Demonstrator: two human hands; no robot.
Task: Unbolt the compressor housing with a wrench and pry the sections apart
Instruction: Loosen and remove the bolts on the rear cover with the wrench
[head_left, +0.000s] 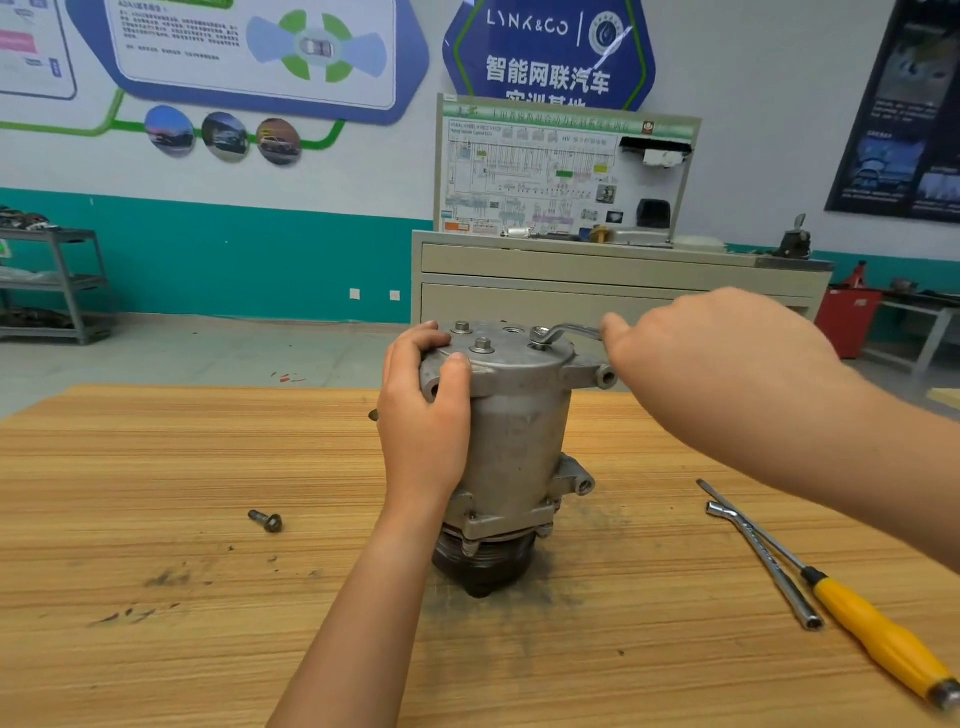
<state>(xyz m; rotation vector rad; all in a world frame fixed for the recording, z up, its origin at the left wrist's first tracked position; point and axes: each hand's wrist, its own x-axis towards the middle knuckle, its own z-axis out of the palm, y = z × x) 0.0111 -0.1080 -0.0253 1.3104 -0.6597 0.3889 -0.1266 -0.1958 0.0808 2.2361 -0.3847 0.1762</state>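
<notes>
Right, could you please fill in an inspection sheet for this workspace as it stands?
Surface: wooden table, scuffed, with dark smudges.
Job's things: compressor stands upright, pulley end down; three top bolts seated, the wrench ring on the right one.
Clutter: loose bolt left of the compressor; socket wrench and yellow-handled screwdriver lying at the right.
Hands: left hand grips the compressor's top; right hand holds the wrench handle.
Cables: nothing seen.
Surroundings: beige cabinet carrying a wiring-diagram board, grey shelf rack, wall posters.
</notes>
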